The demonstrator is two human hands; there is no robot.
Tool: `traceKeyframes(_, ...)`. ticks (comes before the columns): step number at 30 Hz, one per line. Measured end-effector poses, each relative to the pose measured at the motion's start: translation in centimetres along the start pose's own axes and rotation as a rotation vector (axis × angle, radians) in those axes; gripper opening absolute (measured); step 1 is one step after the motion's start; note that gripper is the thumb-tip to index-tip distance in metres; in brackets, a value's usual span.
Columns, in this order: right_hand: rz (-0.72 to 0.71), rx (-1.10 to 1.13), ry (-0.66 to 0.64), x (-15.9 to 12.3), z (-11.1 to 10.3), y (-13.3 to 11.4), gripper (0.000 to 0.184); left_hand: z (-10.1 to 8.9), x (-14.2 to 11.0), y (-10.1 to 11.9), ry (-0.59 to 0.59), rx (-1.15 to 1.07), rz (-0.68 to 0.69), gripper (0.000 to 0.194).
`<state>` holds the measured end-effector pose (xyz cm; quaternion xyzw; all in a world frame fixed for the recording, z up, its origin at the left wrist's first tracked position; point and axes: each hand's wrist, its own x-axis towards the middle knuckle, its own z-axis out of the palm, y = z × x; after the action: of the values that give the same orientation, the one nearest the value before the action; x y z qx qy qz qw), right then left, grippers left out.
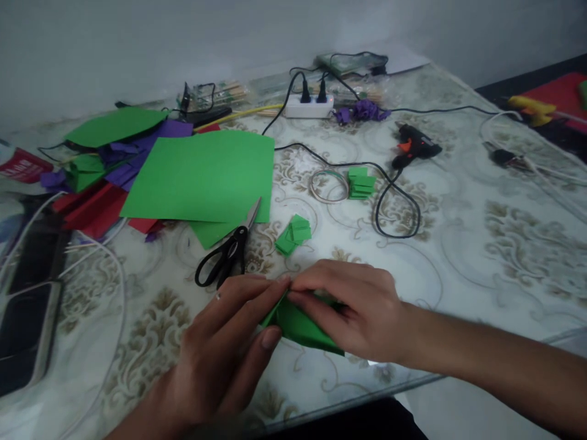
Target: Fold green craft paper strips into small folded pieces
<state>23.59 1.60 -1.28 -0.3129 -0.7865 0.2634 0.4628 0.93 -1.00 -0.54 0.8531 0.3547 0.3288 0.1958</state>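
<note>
Near the front edge of the table, both my hands are closed on one piece of green paper, which looks folded. My left hand, with a ring on one finger, pinches its left end. The fingers of my right hand press along its top edge and hide part of it. The fingertips of both hands meet at the paper's upper left. Just beyond my left hand lie black-handled scissors, their tips resting on a large green sheet. Small cut green paper pieces sit beyond my fingertips.
A black glue gun with a looped cord lies at the right, near a tape ring and stacked green strips. A white power strip stands at the back. Red paper and a phone are at the left.
</note>
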Motion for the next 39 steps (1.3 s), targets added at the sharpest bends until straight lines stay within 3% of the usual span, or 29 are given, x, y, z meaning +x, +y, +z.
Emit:
traceKeyframes(13,0.215,0.140,-0.025,0.69,-0.03,-0.34,0.003,-0.23,0.81,0.55,0.043,-0.056,-0.047,0.038)
traceKeyframes(20,0.340,0.193,-0.047,0.76,-0.01,-0.54,0.006,-0.04,0.45,0.67,0.058,-0.041,-0.140,0.037)
traceKeyframes(24,0.335,0.211,-0.042,0.73,-0.03,-0.47,0.006,-0.02,0.35,0.54,0.050,-0.059,-0.140,0.036)
traceKeyframes(32,0.164,0.158,-0.097,0.48,-0.25,-0.04,0.013,0.05,-0.03,0.58,0.045,-0.064,-0.185,0.035)
traceKeyframes(39,0.268,0.179,-0.107,0.70,-0.21,-0.20,0.007,0.25,0.06,0.51,0.091,-0.103,-0.170,0.037)
